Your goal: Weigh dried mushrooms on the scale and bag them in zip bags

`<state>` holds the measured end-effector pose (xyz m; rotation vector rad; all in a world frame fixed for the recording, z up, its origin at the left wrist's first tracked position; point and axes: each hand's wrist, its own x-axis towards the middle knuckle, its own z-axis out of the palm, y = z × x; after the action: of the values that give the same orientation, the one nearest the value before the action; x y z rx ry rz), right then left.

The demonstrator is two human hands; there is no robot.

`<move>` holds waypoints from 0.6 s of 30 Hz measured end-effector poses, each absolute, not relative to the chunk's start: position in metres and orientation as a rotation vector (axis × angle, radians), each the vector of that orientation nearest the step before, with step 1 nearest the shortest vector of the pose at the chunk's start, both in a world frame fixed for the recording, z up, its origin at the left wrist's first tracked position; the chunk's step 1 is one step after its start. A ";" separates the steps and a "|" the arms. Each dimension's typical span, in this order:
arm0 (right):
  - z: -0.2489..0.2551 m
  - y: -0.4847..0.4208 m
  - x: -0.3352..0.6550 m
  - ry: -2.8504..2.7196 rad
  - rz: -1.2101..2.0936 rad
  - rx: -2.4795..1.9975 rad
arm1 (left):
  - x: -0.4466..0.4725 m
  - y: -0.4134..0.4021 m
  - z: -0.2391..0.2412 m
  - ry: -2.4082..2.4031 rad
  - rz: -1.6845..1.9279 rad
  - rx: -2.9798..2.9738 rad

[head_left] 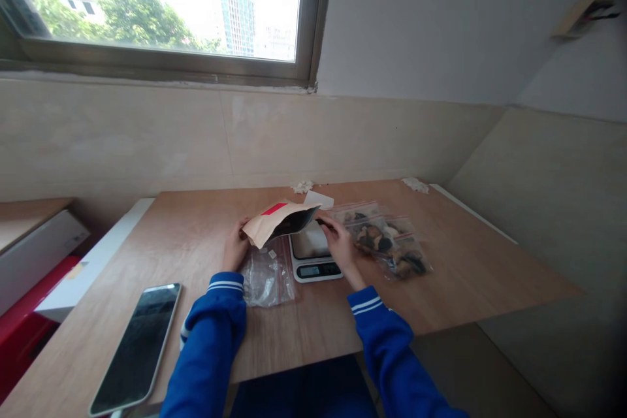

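Note:
My left hand point(236, 249) grips the closed end of a brown kraft paper pouch point(267, 221) with a red label. The pouch is tilted on its side, its dark mouth open toward the right, above a white digital kitchen scale point(318, 272). Close to that mouth, my right hand point(340, 247) is closed over the scale's right side, fingertips pinched together. Something small and dark shows at those fingertips; I cannot make out what it is. Beneath the pouch, left of the scale, lies a clear zip bag point(268, 281) that looks empty.
Clear zip bags of dark and tan dried pieces point(382, 238) lie right of the scale. Behind it are a white card point(319, 199) and a crumpled white bit point(302, 187). A smartphone point(140, 346) rests at the front left of the wooden table point(470, 261). A wall stands behind.

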<state>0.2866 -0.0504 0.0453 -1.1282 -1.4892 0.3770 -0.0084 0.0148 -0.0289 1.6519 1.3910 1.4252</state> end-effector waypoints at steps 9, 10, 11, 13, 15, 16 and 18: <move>0.014 -0.035 0.287 -1.940 0.209 -1.270 | -0.008 0.013 -0.026 1.387 1.419 1.643; 0.011 -0.034 0.289 -1.963 0.196 -1.280 | -0.009 0.013 -0.027 1.386 1.418 1.641; 0.009 -0.033 0.291 -1.981 0.190 -1.282 | -0.009 0.014 -0.027 1.385 1.415 1.635; 0.005 -0.031 0.296 -1.998 0.198 -1.269 | -0.009 0.014 -0.028 1.386 1.408 1.622; 0.001 -0.027 0.299 -1.972 0.213 -1.266 | -0.009 0.014 -0.028 1.391 1.405 1.613; 0.000 -0.025 0.300 -1.941 0.211 -1.276 | -0.009 0.014 -0.027 1.392 1.405 1.613; -0.001 -0.021 0.302 -1.874 0.193 -1.304 | -0.008 0.014 -0.027 1.394 1.411 1.613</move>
<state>0.3015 -0.0215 -0.0009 -1.3040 -1.8742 0.1933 -0.0085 0.0136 -0.0269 1.6134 1.3945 1.4110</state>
